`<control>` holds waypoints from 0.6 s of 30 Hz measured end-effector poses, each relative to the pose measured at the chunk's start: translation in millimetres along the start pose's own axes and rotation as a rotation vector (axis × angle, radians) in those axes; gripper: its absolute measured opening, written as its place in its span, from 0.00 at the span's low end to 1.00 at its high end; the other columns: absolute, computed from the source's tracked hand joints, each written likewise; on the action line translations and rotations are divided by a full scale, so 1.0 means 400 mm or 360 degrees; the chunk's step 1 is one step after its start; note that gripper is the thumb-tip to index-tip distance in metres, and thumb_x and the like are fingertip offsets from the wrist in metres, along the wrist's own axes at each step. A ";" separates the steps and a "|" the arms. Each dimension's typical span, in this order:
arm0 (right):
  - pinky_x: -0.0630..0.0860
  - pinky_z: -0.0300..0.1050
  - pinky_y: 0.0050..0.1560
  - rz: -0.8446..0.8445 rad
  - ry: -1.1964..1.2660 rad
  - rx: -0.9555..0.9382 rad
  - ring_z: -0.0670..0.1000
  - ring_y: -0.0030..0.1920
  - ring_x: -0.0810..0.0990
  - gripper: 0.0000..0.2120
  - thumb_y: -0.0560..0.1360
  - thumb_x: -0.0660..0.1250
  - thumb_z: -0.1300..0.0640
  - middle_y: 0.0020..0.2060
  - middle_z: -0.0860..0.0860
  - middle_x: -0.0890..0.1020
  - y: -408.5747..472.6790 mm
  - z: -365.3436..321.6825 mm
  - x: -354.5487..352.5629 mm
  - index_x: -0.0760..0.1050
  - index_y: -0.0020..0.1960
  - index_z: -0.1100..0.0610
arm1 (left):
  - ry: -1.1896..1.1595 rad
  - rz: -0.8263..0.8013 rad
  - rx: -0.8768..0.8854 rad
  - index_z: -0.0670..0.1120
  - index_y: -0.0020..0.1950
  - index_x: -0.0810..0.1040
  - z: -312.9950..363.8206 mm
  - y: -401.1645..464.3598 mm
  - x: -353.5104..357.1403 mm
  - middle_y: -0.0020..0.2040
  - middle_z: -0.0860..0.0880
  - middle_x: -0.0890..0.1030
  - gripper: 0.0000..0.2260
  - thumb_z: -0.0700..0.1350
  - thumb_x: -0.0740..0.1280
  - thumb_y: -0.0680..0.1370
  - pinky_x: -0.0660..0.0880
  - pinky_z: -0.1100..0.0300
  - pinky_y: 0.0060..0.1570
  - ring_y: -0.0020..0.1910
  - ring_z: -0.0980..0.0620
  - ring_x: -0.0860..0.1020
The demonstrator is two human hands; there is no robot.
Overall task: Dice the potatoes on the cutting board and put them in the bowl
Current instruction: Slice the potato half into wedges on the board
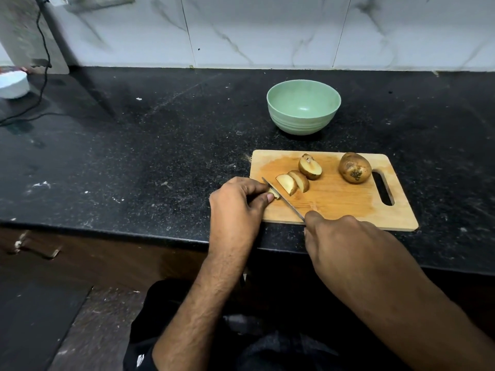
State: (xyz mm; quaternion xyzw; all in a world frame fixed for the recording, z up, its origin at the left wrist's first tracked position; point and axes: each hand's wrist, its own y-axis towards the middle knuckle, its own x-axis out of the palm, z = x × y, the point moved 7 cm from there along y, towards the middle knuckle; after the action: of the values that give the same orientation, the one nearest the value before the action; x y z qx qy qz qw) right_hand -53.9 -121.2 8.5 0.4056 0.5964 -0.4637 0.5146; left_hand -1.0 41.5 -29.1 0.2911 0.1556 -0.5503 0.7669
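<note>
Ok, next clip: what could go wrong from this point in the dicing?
The left hand pinches a small potato piece right against the knife blade, so a slip could nick the fingertips. The cutting board sits at the counter's front edge, where pressure might shift it. The whole potato lies loose and could roll. The green bowl is set apart behind the board, so pieces may drop in transfer.

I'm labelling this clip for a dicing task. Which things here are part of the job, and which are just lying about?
Part of the job:
cutting board
whole potato
potato half
two wedges
small piece under the left hand
knife in the right hand
green bowl

Lying about:
white dish
black cable
</note>
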 end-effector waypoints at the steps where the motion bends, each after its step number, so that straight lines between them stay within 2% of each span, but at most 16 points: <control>1: 0.64 0.44 0.30 -0.0030 -0.0021 0.0005 0.47 0.30 0.65 0.08 0.85 0.52 0.52 0.32 0.47 0.69 0.001 0.001 0.002 0.66 0.62 0.48 | 0.0038 -0.0004 0.0011 0.49 0.48 0.87 0.004 0.001 0.001 0.48 0.57 0.83 0.06 0.44 0.78 0.72 0.64 0.82 0.50 0.46 0.66 0.76; 5: 0.60 0.44 0.27 -0.0096 -0.0050 0.0037 0.46 0.30 0.63 0.08 0.84 0.55 0.55 0.33 0.47 0.68 0.013 -0.004 0.013 0.66 0.62 0.49 | 0.0152 -0.0022 0.0045 0.48 0.46 0.87 0.016 0.003 0.008 0.46 0.56 0.82 0.04 0.43 0.77 0.72 0.64 0.82 0.50 0.48 0.60 0.78; 9: 0.68 0.48 0.35 -0.0269 0.0061 0.0035 0.50 0.35 0.69 0.12 0.83 0.57 0.57 0.35 0.48 0.69 0.054 -0.018 0.036 0.65 0.66 0.51 | 0.0165 -0.0051 0.0011 0.48 0.44 0.87 0.012 0.009 0.010 0.44 0.57 0.81 0.03 0.43 0.77 0.72 0.64 0.82 0.47 0.47 0.60 0.77; 12: 0.70 0.48 0.38 -0.0255 0.0112 0.0009 0.48 0.33 0.68 0.12 0.84 0.56 0.56 0.35 0.48 0.70 0.040 -0.006 0.033 0.65 0.67 0.50 | 0.0115 -0.0036 -0.0002 0.49 0.44 0.87 0.008 0.005 0.009 0.44 0.58 0.81 0.03 0.43 0.78 0.72 0.65 0.81 0.48 0.47 0.61 0.78; 15: 0.71 0.47 0.37 -0.0230 0.0127 -0.0002 0.48 0.33 0.70 0.08 0.85 0.51 0.51 0.37 0.47 0.72 -0.022 0.013 0.033 0.65 0.63 0.48 | 0.0083 -0.0029 0.0003 0.50 0.43 0.87 0.007 0.004 0.005 0.43 0.58 0.81 0.03 0.43 0.78 0.72 0.66 0.81 0.48 0.46 0.63 0.78; 18: 0.69 0.45 0.36 -0.0276 0.0179 0.0037 0.47 0.33 0.70 0.07 0.85 0.46 0.46 0.37 0.48 0.72 -0.071 0.027 0.029 0.60 0.53 0.46 | 0.0048 -0.0058 -0.0027 0.50 0.43 0.87 0.006 0.007 0.002 0.43 0.58 0.82 0.03 0.44 0.79 0.71 0.67 0.80 0.49 0.46 0.64 0.79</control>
State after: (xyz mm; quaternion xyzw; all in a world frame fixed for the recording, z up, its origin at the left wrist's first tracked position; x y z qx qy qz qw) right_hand -80.4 -138.4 0.6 0.3838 0.6517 -0.4900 0.4335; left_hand 1.6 40.2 -27.0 0.2900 0.1771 -0.5583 0.7568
